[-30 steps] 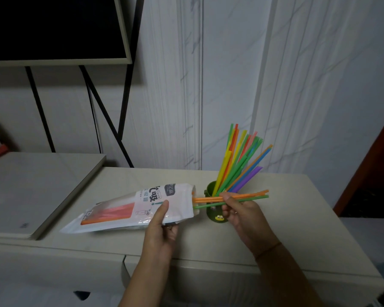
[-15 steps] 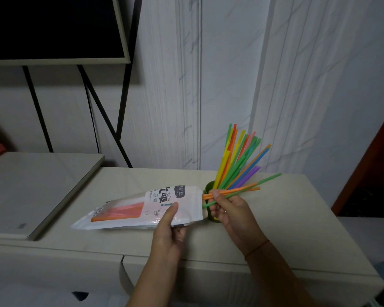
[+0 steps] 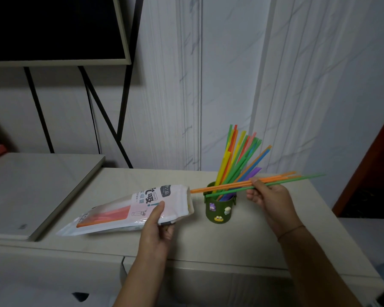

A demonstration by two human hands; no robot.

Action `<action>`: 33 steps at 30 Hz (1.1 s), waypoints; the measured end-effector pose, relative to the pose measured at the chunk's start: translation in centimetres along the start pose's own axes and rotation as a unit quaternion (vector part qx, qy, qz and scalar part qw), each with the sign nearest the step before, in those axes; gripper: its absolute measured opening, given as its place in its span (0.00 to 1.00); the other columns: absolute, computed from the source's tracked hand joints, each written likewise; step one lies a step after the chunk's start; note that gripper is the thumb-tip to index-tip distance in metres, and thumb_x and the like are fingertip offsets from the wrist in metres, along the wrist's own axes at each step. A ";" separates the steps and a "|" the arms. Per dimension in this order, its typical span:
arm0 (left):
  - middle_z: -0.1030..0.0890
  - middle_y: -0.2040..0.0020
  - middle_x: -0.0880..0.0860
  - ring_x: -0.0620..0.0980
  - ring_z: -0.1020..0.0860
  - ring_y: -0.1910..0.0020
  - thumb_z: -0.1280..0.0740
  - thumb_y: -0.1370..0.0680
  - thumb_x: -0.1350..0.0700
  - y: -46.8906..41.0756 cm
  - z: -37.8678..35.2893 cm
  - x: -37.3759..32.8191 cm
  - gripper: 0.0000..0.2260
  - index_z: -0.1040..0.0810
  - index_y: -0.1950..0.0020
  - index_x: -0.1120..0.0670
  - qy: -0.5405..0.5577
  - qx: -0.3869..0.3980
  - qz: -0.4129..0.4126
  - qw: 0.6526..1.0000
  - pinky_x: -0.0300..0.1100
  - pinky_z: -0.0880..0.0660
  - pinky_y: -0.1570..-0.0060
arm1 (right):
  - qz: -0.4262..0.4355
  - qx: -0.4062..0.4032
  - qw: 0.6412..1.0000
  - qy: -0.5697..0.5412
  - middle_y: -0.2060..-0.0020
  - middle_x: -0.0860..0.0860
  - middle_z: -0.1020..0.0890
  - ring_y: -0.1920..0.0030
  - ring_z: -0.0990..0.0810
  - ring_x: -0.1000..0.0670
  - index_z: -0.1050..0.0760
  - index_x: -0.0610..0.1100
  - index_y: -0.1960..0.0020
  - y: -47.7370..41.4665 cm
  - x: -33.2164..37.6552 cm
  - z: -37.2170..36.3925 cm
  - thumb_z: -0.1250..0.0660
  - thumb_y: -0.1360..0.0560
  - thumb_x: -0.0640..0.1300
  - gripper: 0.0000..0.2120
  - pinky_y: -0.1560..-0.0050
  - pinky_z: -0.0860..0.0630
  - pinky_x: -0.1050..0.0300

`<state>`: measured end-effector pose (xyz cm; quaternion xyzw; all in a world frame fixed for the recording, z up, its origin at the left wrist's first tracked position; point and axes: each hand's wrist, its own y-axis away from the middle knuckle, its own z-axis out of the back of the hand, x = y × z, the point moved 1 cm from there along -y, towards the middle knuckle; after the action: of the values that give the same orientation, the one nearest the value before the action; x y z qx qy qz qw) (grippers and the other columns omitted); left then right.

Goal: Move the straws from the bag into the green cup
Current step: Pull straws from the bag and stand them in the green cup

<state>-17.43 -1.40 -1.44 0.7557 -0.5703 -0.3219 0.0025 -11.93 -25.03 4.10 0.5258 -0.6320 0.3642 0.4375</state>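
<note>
The pale bench (image 3: 286,247) carries everything, with the work set toward its back right corner. The straw bag (image 3: 129,211) is laid flat nearer the middle, its open mouth turned toward the green cup (image 3: 220,212), probably so that straws can be drawn straight across. The bag is pinned by the left hand (image 3: 157,229), thumb on top and fingers beneath. A fan of straws (image 3: 237,158) is already stood in the cup, leaning right. A bundle of about 3 straws (image 3: 226,187) (orange and green) is pinched by the right hand (image 3: 268,198), held nearly level above the cup rim, their tails just clear of the bag mouth.
</note>
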 end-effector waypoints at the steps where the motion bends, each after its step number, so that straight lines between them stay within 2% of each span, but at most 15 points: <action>1: 0.13 0.60 0.50 0.46 0.15 0.62 0.32 0.25 0.67 0.0 0.0 0.1 0.12 0.24 0.47 0.52 -0.001 0.000 -0.002 1.000 0.47 0.20 0.58 | 0.007 -0.011 1.000 0.004 0.77 0.48 0.21 0.77 0.21 0.56 0.25 0.32 0.53 -0.3 0.3 0.4 0.37 0.24 0.34 0.05 0.73 0.22 0.65; 4: 0.14 0.55 0.51 0.47 0.15 0.59 0.33 0.25 0.66 0.0 0.0 0.2 0.12 0.24 0.46 0.52 0.001 0.001 -0.003 1.000 0.48 0.20 0.57 | 0.025 -0.037 0.998 0.031 0.73 0.43 0.22 0.77 0.21 0.56 0.26 0.29 0.48 -0.9 0.8 1.3 0.37 0.24 0.34 0.08 0.73 0.22 0.66; 7: 0.16 0.49 0.53 0.49 0.17 0.52 0.33 0.25 0.67 0.2 -0.1 0.3 0.13 0.24 0.45 0.52 0.003 -0.003 0.001 1.000 0.48 0.20 0.57 | 0.041 -0.054 0.996 0.055 0.77 0.46 0.21 0.78 0.21 0.55 0.27 0.26 0.48 -1.4 1.1 1.9 0.36 0.24 0.34 0.11 0.74 0.22 0.66; 10: 0.17 0.49 0.53 0.49 0.18 0.51 0.33 0.25 0.67 0.4 -0.3 0.3 0.12 0.24 0.46 0.52 0.006 -0.004 0.005 1.000 0.47 0.20 0.58 | 0.059 -0.056 0.993 0.082 0.71 0.40 0.22 0.79 0.21 0.55 0.27 0.26 0.48 -1.5 1.3 1.9 0.37 0.24 0.34 0.10 0.74 0.23 0.66; 15: 0.17 0.48 0.53 0.50 0.19 0.48 0.34 0.24 0.67 0.8 -0.5 0.6 0.12 0.24 0.46 0.53 0.000 0.001 0.012 1.000 0.49 0.21 0.56 | 0.071 -0.018 0.986 0.153 0.70 0.42 0.21 0.77 0.20 0.55 0.25 0.31 0.54 -1.8 0.6 0.1 0.37 0.24 0.34 0.05 0.75 0.23 0.65; 18: 0.17 0.47 0.54 0.51 0.19 0.47 0.33 0.25 0.67 1.0 -0.5 0.7 0.14 0.24 0.43 0.53 0.001 -0.002 0.016 1.000 0.50 0.20 0.57 | 0.060 0.017 0.977 0.205 0.69 0.43 0.20 0.76 0.20 0.55 0.25 0.35 0.54 -2.1 -0.4 -1.0 0.37 0.24 0.35 0.04 0.74 0.22 0.64; 27: 0.17 0.47 0.54 0.51 0.19 0.48 0.33 0.25 0.67 0.9 -0.4 0.8 0.13 0.24 0.45 0.53 0.006 0.004 0.016 1.000 0.49 0.20 0.57 | 0.019 0.049 0.943 0.328 0.70 0.43 0.20 0.72 0.21 0.47 0.25 0.36 0.53 -2.8 -2.8 -2.3 0.37 0.24 0.37 0.04 0.67 0.20 0.55; 30: 0.17 0.47 0.54 0.50 0.19 0.49 0.34 0.25 0.67 0.9 -0.3 0.9 0.13 0.24 0.44 0.53 0.003 0.003 0.018 1.000 0.48 0.20 0.58 | 0.045 0.039 0.923 0.380 0.73 0.49 0.23 0.73 0.25 0.52 0.25 0.40 0.58 -2.8 -3.2 -2.2 0.34 0.26 0.40 0.04 0.71 0.28 0.65; 33: 0.17 0.48 0.53 0.50 0.19 0.49 0.33 0.25 0.67 0.9 -0.2 1.0 0.13 0.24 0.44 0.53 0.005 -0.001 0.021 1.000 0.48 0.19 0.59 | 0.044 0.041 0.920 0.388 0.74 0.50 0.25 0.76 0.26 0.57 0.25 0.40 0.59 -2.7 -3.4 -1.9 0.31 0.27 0.40 0.05 0.74 0.33 0.67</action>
<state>-17.93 -2.69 -1.41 0.7454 -0.5857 -0.3182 0.0125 -8.68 -22.60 1.57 0.3327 -0.4198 0.5841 0.6099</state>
